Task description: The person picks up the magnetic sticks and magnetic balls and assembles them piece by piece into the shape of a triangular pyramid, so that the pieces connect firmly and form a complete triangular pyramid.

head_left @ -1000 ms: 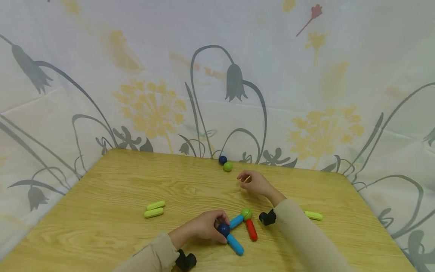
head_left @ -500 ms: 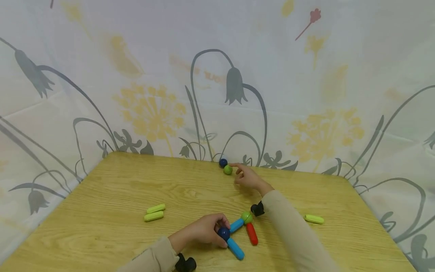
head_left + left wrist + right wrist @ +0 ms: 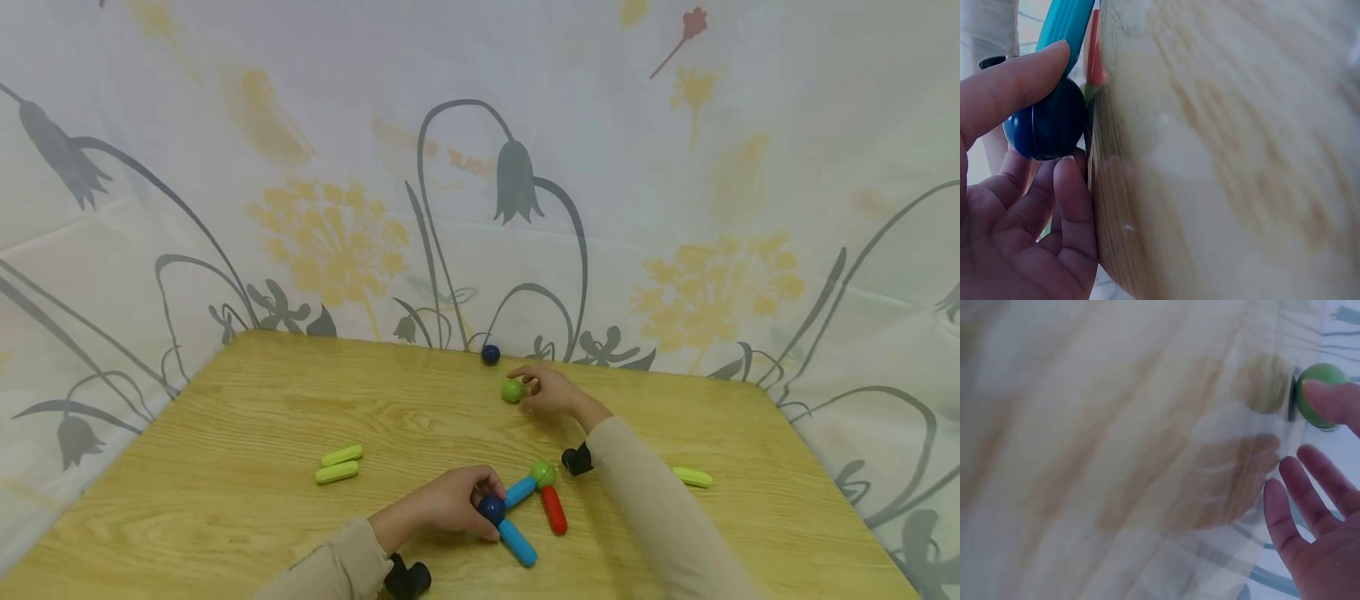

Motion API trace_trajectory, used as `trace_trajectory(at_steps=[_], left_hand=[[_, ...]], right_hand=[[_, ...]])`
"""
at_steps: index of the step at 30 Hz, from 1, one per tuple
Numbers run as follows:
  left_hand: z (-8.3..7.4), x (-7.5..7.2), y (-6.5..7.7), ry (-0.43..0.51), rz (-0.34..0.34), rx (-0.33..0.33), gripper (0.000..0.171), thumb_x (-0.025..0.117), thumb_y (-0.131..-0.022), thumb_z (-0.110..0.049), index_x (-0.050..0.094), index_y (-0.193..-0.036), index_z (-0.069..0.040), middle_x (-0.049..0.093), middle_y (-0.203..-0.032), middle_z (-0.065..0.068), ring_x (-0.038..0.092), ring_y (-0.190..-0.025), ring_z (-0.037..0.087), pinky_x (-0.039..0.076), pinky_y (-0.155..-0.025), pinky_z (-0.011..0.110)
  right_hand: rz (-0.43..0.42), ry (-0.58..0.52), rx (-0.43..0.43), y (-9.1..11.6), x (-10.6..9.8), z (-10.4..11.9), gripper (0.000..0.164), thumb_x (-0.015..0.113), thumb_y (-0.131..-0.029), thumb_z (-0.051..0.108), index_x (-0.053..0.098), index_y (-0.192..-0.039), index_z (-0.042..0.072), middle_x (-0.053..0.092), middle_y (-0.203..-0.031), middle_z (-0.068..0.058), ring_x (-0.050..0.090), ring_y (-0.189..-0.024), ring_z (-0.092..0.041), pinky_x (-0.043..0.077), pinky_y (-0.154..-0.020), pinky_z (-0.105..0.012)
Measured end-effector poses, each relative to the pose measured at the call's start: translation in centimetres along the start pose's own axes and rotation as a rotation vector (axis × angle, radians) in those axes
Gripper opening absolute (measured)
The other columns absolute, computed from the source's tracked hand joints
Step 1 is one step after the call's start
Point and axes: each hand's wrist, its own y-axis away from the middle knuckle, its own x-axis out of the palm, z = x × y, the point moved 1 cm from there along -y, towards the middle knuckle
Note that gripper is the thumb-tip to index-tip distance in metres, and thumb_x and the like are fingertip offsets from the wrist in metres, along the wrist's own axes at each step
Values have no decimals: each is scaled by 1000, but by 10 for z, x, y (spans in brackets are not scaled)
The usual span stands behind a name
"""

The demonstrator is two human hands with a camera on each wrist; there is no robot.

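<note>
My left hand point(image 3: 453, 500) grips a dark blue ball point(image 3: 492, 509) low over the table; in the left wrist view the thumb lies along a light blue rod point(image 3: 1066, 31) at the ball. Two light blue rods join this ball, one leading to a green ball point(image 3: 542, 474) that also bears a red rod point(image 3: 554, 510). Farther back, my right hand point(image 3: 553, 392) has its index finger curled behind a loose green ball point(image 3: 513, 391), with the thumb in front of it in the right wrist view. The other fingers are spread.
Another dark blue ball point(image 3: 491, 355) rests at the table's back edge by the patterned curtain point(image 3: 480, 275). Two yellow-green rods point(image 3: 337, 472) lie at the left, and one more yellow-green rod point(image 3: 692, 477) lies beyond the right sleeve.
My right hand has reached back to the loose green ball, which has moved away from the dark blue ball toward me. The left hand keeps its grip in the same place.
</note>
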Motion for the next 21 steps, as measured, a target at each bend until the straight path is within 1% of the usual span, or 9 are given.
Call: trace_trajectory(at_steps=[2, 4, 7, 10, 16, 21], left_hand=[[0, 0, 0, -5, 2, 0, 32, 78, -72, 1, 58, -96, -9, 55, -88, -1, 50, -76, 14, 44, -69, 24], [-1, -1, -1, -10, 3, -3, 32, 78, -73, 0, 58, -96, -10, 55, -88, -1, 51, -76, 14, 44, -70, 24], [-1, -1, -1, -14, 1, -7, 32, 78, -73, 0, 58, -96, -10, 55, -88, -1, 51, -77, 14, 45, -70, 25], [-2, 0, 0, -19, -3, -7, 32, 78, -73, -1, 58, -96, -10, 55, -87, -1, 51, -77, 14, 44, -71, 26], [-2, 1, 2, -29, -6, 1, 32, 78, -73, -1, 57, -97, -9, 55, -88, -1, 51, -78, 14, 44, -70, 26], [-3, 2, 3, -35, 0, 21, 32, 76, -74, 1, 56, -98, -7, 54, -90, 1, 52, -80, 15, 45, -70, 27]], right_hand=[[23, 11, -14, 6, -1, 1, 45, 68, -81, 1, 55, -123, 2, 52, -118, -22, 56, -98, -32, 48, -81, -41], [32, -3, -21, 12, -1, 3, 39, 69, -80, 2, 57, -117, 3, 54, -113, -20, 57, -96, -30, 49, -80, -40], [17, -14, -18, 25, 0, 5, 35, 70, -79, 3, 57, -112, 4, 57, -104, -15, 58, -91, -26, 49, -78, -38], [5, -31, -17, 39, 2, 4, 33, 71, -79, 4, 57, -109, 4, 58, -98, -10, 58, -88, -24, 50, -75, -35], [-6, -82, -22, 67, 4, 3, 32, 72, -81, 9, 56, -108, 3, 57, -99, -8, 59, -86, -22, 51, -72, -32], [-10, -115, -32, 89, 2, 10, 32, 72, -83, 14, 56, -109, 3, 57, -100, -8, 59, -83, -19, 50, -73, -30]])
